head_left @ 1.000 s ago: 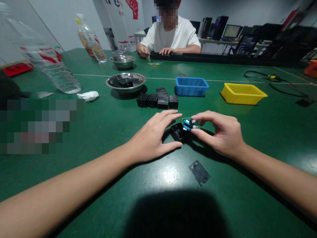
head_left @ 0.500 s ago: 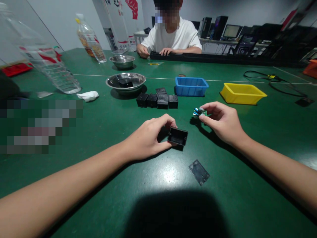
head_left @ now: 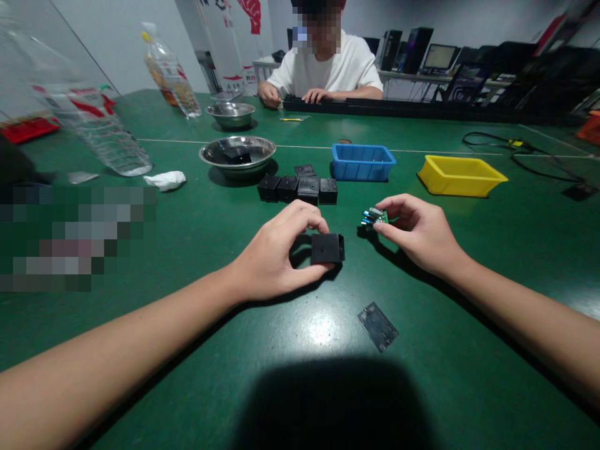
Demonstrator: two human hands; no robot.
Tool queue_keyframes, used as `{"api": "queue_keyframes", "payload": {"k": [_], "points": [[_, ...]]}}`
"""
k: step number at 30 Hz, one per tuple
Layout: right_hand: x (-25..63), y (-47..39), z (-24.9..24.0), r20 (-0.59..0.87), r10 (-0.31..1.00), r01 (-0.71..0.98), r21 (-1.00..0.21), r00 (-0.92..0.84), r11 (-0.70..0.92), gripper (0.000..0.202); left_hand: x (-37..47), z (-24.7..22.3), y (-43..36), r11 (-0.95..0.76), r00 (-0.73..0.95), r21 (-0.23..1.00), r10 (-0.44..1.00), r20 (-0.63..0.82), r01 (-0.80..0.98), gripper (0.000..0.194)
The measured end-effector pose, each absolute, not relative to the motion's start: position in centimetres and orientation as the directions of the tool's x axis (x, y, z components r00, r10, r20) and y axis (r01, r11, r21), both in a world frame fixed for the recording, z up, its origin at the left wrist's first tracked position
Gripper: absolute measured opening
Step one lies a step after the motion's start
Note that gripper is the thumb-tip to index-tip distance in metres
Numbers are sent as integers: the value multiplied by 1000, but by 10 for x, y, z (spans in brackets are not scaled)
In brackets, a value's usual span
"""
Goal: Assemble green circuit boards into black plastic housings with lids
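Note:
Between the thumb and fingers of my left hand (head_left: 285,253) is a small black plastic box (head_left: 327,248), its open side turned to the right. My right hand (head_left: 419,228) pinches a small green circuit board (head_left: 375,217) carrying blue and black parts, a short way right of the box and apart from it. On the table in front of the hands lies a flat black cover plate (head_left: 377,326). Beyond my left hand stands a row of several similar black boxes (head_left: 307,189).
Behind the row are a steel bowl (head_left: 206,159) with a black piece inside, a blue bin (head_left: 363,164) and a yellow bin (head_left: 462,178). Plastic bottles (head_left: 94,128) and a crumpled tissue (head_left: 166,181) stand left. Across the green table a person in white (head_left: 347,62) handles a long black piece.
My left hand has turned the black box so that its opening, which faced me, now points right. My right hand has shifted slightly left with the circuit board.

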State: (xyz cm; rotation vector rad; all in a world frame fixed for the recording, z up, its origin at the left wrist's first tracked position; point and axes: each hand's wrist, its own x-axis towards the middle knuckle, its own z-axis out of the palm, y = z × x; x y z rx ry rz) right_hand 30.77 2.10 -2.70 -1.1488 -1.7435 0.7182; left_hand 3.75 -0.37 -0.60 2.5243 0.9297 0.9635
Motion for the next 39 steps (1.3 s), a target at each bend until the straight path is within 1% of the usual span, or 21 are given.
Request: {"api": "queue_keyframes", "payload": {"k": [3, 5, 6, 10, 13, 18, 30, 39], "points": [[308, 20, -26, 361, 918, 401, -826, -165, 397, 30, 38, -7, -5, -691, 521, 582, 715, 467, 427, 34], [308, 19, -26, 364, 916, 411, -819, -165, 400, 29, 37, -9, -5, -669, 517, 610, 732, 444, 424, 34], [308, 19, -25, 366, 916, 416, -816, -166, 401, 29, 37, -9, -4, -677, 523, 593, 727, 445, 436, 34], [308, 19, -26, 358, 917, 426, -812, -177, 400, 28, 36, -11, -1, -744, 573, 440, 668, 475, 503, 29], [307, 19, -26, 351, 919, 431, -811, -181, 394, 28, 36, -11, 1, -762, 594, 394, 647, 478, 513, 26], [308, 19, -27, 351, 917, 440, -805, -190, 399, 27, 36, -12, 1, -777, 591, 395, 629, 504, 490, 22], [308, 19, -26, 359, 913, 465, -785, -196, 409, 28, 38, -12, 0, -742, 572, 441, 670, 473, 504, 22], [309, 20, -28, 349, 905, 495, -758, -243, 425, 26, 38, -12, 0, -743, 580, 445, 669, 465, 500, 21]]}}
